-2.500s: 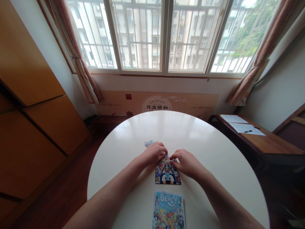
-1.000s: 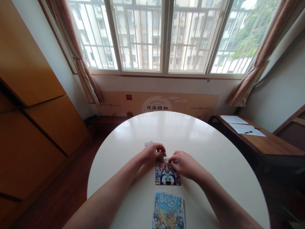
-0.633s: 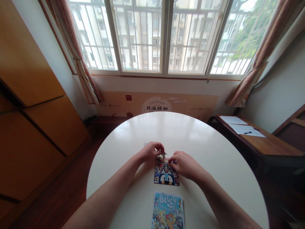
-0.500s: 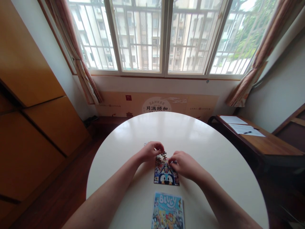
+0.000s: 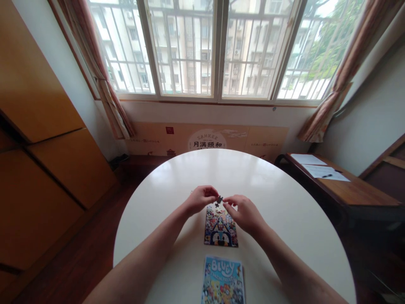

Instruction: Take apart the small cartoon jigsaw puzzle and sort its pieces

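A small colourful jigsaw puzzle point(image 5: 220, 226) with a blue cartoon dog face lies on the round white table point(image 5: 284, 211). Just above its far edge, my left hand point(image 5: 199, 198) and my right hand point(image 5: 243, 212) meet, both with fingers pinched. Between their fingertips is one dark puzzle piece point(image 5: 218, 200), lifted off the table. Which hand bears most of the piece is hard to tell; both touch it.
A printed picture card reading "Bluey" point(image 5: 223, 280) lies near the table's front edge. A wooden side desk with papers and a pen point(image 5: 319, 169) stands at the right. Wooden cabinets point(image 5: 41, 139) line the left wall, and a barred window point(image 5: 215, 46) faces me.
Both hands have risen off the puzzle's far edge and now hold a single piece up between them. The loose pieces seen behind my left hand earlier are hidden.
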The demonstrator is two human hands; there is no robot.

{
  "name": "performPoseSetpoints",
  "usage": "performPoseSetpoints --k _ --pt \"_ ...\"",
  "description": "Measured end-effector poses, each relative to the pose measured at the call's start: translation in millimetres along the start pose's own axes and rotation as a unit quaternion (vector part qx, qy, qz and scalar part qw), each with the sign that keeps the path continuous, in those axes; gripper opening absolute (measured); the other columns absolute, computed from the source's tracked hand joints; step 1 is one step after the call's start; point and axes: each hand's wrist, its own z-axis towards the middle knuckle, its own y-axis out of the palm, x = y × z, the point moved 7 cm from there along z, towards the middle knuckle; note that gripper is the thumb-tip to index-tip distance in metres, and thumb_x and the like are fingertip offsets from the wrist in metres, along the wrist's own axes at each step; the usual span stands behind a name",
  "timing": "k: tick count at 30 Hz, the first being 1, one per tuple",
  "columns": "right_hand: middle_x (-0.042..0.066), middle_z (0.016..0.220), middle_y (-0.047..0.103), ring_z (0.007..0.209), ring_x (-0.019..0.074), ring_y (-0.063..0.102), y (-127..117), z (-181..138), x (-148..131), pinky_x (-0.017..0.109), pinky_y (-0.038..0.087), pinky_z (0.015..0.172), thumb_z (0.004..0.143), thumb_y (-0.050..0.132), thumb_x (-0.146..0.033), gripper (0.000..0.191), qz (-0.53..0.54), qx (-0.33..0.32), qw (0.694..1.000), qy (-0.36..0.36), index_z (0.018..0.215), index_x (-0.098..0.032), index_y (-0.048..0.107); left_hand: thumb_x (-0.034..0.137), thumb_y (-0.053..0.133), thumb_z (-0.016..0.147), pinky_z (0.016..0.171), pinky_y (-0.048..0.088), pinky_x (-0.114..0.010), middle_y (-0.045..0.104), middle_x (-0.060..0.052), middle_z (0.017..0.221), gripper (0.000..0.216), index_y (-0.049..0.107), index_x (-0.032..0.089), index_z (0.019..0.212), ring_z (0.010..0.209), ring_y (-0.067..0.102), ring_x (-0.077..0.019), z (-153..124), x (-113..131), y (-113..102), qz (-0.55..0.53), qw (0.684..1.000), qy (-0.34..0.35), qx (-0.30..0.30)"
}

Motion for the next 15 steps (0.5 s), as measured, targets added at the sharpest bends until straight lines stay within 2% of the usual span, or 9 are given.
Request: performPoseSetpoints --k 4,9,15 --pt "0.005 0.089 0.073 0.082 0.0181 0.064 -4 1 0 0.03 0.048 0.079 0.089 0.057 -0.034 0.023 0.043 0.038 0.998 0.004 0.094 -0.022 0.075 0.026 0.078 0.07 0.072 0.052 -0.029 0.072 -0.007 0.076 0.021 0.067 0.011 0.081 0.073 0.066 -0.0165 -2 5 7 -0.017 1.0 -0.005 -0.019" --pt "0.003 0.081 0.073 0.073 0.0159 0.063 -2 2 2 0.027 0.047 0.072 0.087 0.059 -0.034 0.021 0.122 0.031 0.992 0.025 0.083 -0.02 0.075 0.03 0.079 0.071 0.073 0.053 -0.031 0.072 -0.008 0.077 0.026 0.067 0.011 0.083 0.076 0.067 -0.0181 -4 8 10 0.004 1.0 -0.002 -0.024" --pt "0.005 0.083 0.074 0.072 0.0164 0.063 -3 4 15 0.026 0.047 0.068 0.087 0.058 -0.04 0.027 0.167 0.049 0.983 0.056 0.085 -0.02 0.075 0.033 0.079 0.073 0.073 0.052 -0.031 0.071 -0.007 0.079 0.026 0.068 0.012 0.085 0.076 0.066 -0.0175 -5 10 10 0.035 0.999 -0.008 -0.029"
